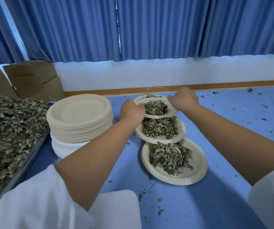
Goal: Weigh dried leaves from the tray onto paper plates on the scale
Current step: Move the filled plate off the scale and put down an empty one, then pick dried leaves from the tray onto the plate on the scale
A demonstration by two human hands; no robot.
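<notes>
A paper plate of dried leaves is held just above the table, far centre. My left hand grips its left rim and my right hand grips its right rim. Behind it another filled plate peeks out. Two more filled plates lie nearer: one partly under the held plate, one closest to me. The tray heaped with dried leaves fills the left edge. A white flat corner, possibly the scale, sits at the bottom centre.
A tall stack of empty paper plates stands on a white stack left of the filled plates. Cardboard boxes lean at the back left. Leaf crumbs litter the blue table. Blue curtains hang behind.
</notes>
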